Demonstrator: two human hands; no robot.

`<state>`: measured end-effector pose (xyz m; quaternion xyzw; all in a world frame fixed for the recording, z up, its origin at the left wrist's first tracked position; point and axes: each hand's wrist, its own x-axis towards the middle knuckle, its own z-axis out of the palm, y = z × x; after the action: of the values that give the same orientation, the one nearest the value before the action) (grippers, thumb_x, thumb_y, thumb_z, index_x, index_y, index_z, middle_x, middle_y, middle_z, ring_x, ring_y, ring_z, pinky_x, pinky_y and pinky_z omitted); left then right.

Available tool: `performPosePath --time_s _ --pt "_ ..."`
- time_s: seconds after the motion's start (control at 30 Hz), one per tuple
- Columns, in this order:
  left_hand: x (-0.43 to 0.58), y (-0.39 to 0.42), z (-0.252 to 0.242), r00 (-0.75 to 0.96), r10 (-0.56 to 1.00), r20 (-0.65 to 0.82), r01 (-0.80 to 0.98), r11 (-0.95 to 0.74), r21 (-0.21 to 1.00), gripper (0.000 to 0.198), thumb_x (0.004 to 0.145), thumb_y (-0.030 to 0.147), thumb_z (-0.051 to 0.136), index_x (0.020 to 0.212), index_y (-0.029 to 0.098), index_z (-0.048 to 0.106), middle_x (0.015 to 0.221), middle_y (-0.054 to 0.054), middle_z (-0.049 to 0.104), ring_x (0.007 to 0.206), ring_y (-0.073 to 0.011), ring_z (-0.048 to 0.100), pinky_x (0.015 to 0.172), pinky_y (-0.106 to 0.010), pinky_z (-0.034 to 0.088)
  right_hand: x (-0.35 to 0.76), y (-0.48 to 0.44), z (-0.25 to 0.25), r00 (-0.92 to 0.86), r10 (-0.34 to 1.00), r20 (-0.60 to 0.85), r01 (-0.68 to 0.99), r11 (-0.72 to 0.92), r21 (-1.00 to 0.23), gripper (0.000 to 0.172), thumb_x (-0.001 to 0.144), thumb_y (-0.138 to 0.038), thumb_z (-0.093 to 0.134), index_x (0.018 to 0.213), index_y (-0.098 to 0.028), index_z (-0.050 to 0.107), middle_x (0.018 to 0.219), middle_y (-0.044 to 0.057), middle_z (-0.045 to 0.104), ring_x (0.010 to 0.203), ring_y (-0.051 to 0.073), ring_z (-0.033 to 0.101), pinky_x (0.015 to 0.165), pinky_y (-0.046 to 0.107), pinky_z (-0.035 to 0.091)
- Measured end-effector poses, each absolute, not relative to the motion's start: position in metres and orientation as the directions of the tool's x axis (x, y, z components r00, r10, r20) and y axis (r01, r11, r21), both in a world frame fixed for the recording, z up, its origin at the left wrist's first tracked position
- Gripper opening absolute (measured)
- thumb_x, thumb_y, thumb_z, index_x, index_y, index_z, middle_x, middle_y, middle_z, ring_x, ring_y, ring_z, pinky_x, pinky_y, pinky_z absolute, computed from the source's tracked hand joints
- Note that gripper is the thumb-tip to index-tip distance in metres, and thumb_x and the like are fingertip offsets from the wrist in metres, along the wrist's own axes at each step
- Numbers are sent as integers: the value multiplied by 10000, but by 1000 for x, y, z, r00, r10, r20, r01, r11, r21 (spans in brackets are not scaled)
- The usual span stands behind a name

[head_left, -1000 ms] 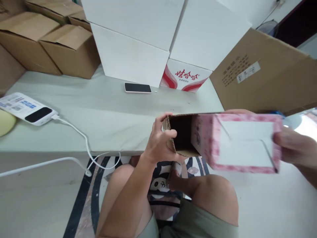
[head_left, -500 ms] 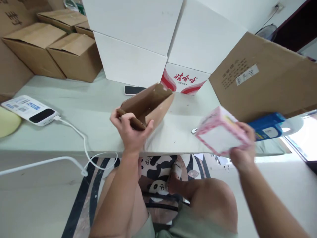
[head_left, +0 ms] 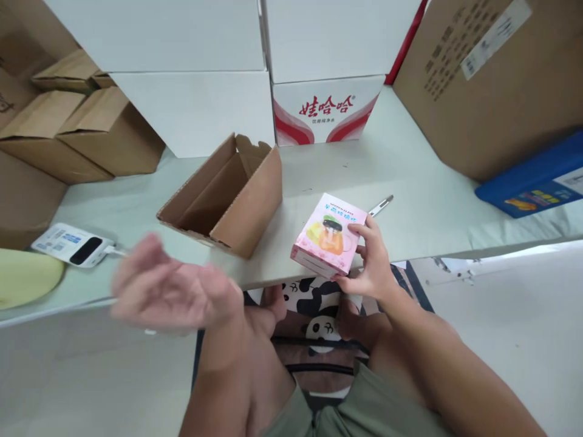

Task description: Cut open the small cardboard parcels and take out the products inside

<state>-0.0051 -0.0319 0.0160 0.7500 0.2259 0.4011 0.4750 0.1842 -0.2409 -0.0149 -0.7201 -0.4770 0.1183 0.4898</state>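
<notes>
Box (head_left: 327,233) gripped in right hand (head_left: 368,260) at front of table (head_left: 432,221)

Green shorts (head_left: 350,409) and bare legs fill the foreground, with a panda-patterned surface (head_left: 321,334) showing between the feet below. The left hand (head_left: 177,291), blurred by motion, hangs in front of the table's edge, palm turned upward, its fingers loosely curled and open. Across from it, the right hand grips the box by its right side, thumb at the near corner, fingers along the side. The pink box, printed with a yellow-and-orange jug under a dark lid, is at the table's front edge; whether its underside touches the cloth cannot be told.

Just beyond, partly hidden by the box, lies a slim silver tool (head_left: 381,205). An open carton (head_left: 255,209), plain brown, stands to the left, well apart from the box, its mouth facing up. Farther left, a white device (head_left: 68,244) with a dark panel and a plugged-in cable (head_left: 115,250) rests near a rounded yellow object (head_left: 30,276).

At right, a blue package (head_left: 532,179) stands beside a large brown carton (head_left: 496,115). White boxes (head_left: 200,109) are stacked behind, one above a red-and-white box (head_left: 325,115); smaller brown cartons (head_left: 109,133) line the left.
</notes>
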Motion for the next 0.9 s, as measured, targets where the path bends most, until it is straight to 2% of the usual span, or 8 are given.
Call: performPosePath --time_s 0.1,0.23,0.33,0.43,0.53,0.63,0.73,0.9 --pt "10 -50 13 690 667 281 -67 -328 942 675 756 594 797 1307 265 589 1219 -111 682 1290 -367 611 1042 -516 549 186 -246 -12 490 784 382 614 0 -789 916 556 -449 802 1371 -325 403 1557 149 272 1489 437 364 854 486 627" --pt "22 -72 4 859 512 9 -20 17 1000 617 821 619 714 1310 255 618 1114 -107 740 1046 -317 724 862 -433 612 190 -258 -12 365 761 536 754 95 -649 914 551 -502 824 1352 -345 414 1558 137 284 1507 466 338 1089 630 485" --pt "28 -83 -4 936 288 -204 109 313 943 555 792 586 732 1222 243 660 1016 -99 767 841 -271 740 689 -363 597 192 -266 -15 319 835 449 777 41 -628 913 528 -554 822 1335 -337 455 1613 126 258 1536 480 292 1176 666 387" --pt "37 -90 -11 930 277 -241 97 449 888 565 725 547 761 1184 231 664 1025 -97 775 840 -278 746 658 -352 588 195 -270 -23 352 877 326 676 3 -737 988 635 -581 785 1492 -341 354 1707 124 168 1598 448 196 1191 653 388" --pt "49 -97 -16 901 401 -165 -39 454 890 665 707 534 725 1283 219 622 1126 -116 758 1016 -313 739 793 -403 613 199 -266 -30 401 902 157 377 -6 -926 1071 818 -709 614 1638 -322 43 1742 176 139 1573 405 309 1159 637 438" --pt "57 -105 -25 888 457 -39 -132 337 932 783 675 536 757 1365 229 551 1203 -121 722 1183 -326 688 946 -451 589 198 -258 -32 388 921 -37 118 -90 -989 1101 872 -778 524 1650 -307 -95 1692 208 296 1410 361 544 1138 618 474" --pt "62 -113 -38 860 507 66 -179 177 968 839 651 594 813 1350 231 524 1269 -132 681 1247 -328 649 1027 -469 553 191 -253 -30 431 901 -51 118 -113 -987 1158 850 -740 617 1663 -274 -63 1611 192 431 1407 340 549 1212 603 413" --pt "82 -110 -38 822 567 61 -164 133 978 752 701 677 800 1230 209 545 1211 -136 695 1115 -299 695 989 -466 571 195 -243 -26 569 815 107 230 -33 -973 1120 800 -669 716 1655 -294 97 1649 180 358 1472 360 468 1199 596 442"
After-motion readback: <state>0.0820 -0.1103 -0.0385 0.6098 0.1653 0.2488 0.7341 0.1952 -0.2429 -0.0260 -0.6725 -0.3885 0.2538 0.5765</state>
